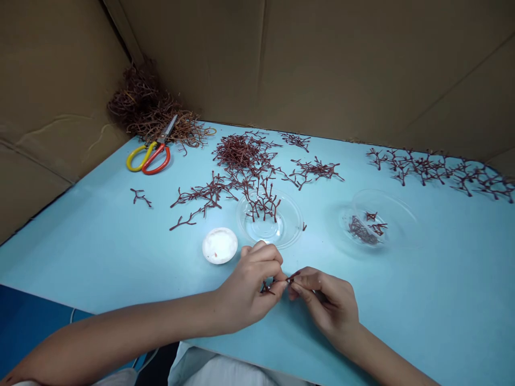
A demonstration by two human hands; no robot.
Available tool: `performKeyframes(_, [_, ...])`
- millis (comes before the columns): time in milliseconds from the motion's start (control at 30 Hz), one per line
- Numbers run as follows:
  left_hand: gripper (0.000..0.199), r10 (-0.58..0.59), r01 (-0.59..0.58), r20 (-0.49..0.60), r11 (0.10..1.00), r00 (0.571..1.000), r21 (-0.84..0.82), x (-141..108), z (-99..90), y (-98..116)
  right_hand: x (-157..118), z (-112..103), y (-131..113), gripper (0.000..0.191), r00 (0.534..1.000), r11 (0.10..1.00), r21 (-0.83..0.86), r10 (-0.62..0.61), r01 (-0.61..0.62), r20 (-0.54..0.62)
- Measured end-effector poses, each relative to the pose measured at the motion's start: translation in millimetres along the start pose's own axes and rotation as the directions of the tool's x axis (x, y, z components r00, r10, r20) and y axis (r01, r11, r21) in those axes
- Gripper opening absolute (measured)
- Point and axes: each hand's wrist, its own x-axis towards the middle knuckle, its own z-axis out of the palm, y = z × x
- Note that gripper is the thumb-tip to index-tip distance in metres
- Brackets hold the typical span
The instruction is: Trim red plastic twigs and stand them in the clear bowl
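Near the front of the light blue table (161,268), my left hand (259,284) pinches a small dark red twig piece (267,289). My right hand (325,300) is closed on another small reddish twig piece (295,276), and the fingertips of both hands meet. Just beyond them is a clear plastic dish (296,225) with several branched twigs (263,203) standing in it. A small white dish (219,246) with white contents lies left of the clear one, near my left hand.
Yellow-and-red scissors (156,155) lie by a tangled twig heap (148,110) at the back left. Twig piles (239,153) lie behind the dish, with branched pieces (426,169) back right. Another clear container (362,228) holds small bits. Cardboard walls (322,69) rise behind.
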Motion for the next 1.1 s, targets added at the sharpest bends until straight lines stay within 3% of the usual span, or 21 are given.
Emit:
performKeyframes(433, [0.018,-0.010,0.008,0.032,0.999,0.999,0.047,-0.7,-0.4,0.6,-1.1,0.9,0.4,0.020,1.000,1.000,0.013,0.022,-0.022,0.016])
performKeyframes(833, [0.017,0.007,-0.006,0.037,1.000,0.999,-0.030,-2.4,0.0,-0.2,-2.7,-0.1,1.7,0.019,0.999,1.000,0.021,0.023,-0.023,0.034])
performKeyframes(1100, [0.012,-0.004,0.004,0.002,0.998,1.000,0.060,-2.1,-4.0,4.9,-0.9,-4.2,-1.3,0.019,0.999,0.999,0.023,0.038,-0.038,0.003])
